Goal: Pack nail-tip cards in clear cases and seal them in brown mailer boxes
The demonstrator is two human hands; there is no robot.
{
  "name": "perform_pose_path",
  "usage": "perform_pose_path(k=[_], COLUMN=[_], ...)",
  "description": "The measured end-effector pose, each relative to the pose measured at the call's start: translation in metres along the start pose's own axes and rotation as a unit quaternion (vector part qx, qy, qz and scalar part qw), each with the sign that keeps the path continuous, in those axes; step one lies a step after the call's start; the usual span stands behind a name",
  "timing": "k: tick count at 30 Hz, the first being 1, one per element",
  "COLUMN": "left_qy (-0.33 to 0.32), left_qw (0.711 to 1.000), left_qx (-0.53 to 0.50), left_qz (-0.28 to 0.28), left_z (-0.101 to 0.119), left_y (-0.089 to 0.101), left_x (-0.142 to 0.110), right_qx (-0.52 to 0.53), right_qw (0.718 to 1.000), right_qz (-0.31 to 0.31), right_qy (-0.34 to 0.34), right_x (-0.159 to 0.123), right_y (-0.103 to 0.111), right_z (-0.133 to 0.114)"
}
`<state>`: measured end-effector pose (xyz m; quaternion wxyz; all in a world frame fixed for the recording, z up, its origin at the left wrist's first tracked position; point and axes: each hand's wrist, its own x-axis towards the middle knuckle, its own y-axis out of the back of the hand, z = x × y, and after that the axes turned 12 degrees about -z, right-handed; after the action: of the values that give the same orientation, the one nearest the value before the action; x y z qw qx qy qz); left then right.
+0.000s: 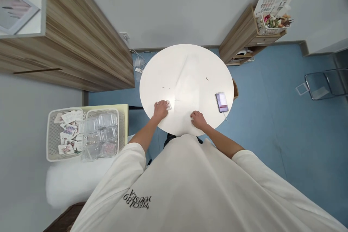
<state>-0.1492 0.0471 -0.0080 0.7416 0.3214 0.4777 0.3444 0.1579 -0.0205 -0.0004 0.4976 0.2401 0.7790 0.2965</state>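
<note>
My left hand [161, 109] is at the near left part of the round white table [163, 69], fingers bent and closed at the edge of a small white card-like piece [169, 105] with pinkish print. Part of that piece is hidden under the fingers. Near the table's front edge, my right hand [198, 119] rests on the top with its fingers loosely curved and apart, holding nothing that I can see. Further right lies a phone-like purple and white object [222, 102], blurred out, with a white cable at its lower end.
On the left, a white basket [50, 134] holds printed cards, beside another basket [121, 130] with clear plastic boxes. A wooden cabinet [89, 40] stands far left. Behind right is a low wooden cabinet [239, 30] with a flower basket [274, 29]. A metal-framed chair [326, 85] is far right.
</note>
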Motion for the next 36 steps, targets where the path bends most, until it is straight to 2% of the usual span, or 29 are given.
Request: perform_pose_path(k=[2, 5, 9, 12, 17, 21, 24, 30, 36], left_qy=[-0.043, -0.103, -0.124, -0.139, -0.142, -0.144, -0.134, -0.036, -0.057], left_qw=[0.999, 0.994, 0.989, 0.987, 0.986, 0.985, 0.986, 0.990, 0.994], left_qx=[-0.012, -0.028, -0.032, -0.017, 0.005, -0.009, -0.057, -0.137, -0.090], left_qz=[0.009, -0.020, -0.069, -0.078, -0.087, -0.094, -0.081, -0.015, 0.038], left_z=[0.018, 0.054, 0.093, 0.106, 0.108, 0.104, 0.097, 0.087, 0.098], left_y=[0.000, -0.002, -0.013, -0.022, -0.032, -0.030, -0.021, 0.006, 0.026], left_x=[0.007, 0.024, 0.047, 0.057, 0.060, 0.061, 0.062, 0.053, 0.020], right_qx=[-0.004, -0.022, -0.039, -0.035, -0.006, 0.016, 0.040, 0.073, 0.084], right_qw=[1.000, 1.000, 0.999, 0.999, 1.000, 0.999, 0.998, 0.995, 0.994], right_qz=[0.000, 0.004, 0.009, 0.018, 0.024, 0.029, 0.037, 0.058, 0.050], right_qy=[-0.012, -0.020, -0.011, -0.012, -0.017, -0.016, -0.021, -0.033, -0.053], right_x=[0.001, 0.002, 0.000, -0.001, -0.002, -0.002, 0.002, 0.033, 0.074], right_y=[-0.006, -0.012, -0.016, -0.017, -0.019, -0.015, -0.001, 0.043, 0.067], right_z=[-0.003, -0.004, -0.004, -0.005, -0.005, -0.004, 0.000, 0.013, 0.020])
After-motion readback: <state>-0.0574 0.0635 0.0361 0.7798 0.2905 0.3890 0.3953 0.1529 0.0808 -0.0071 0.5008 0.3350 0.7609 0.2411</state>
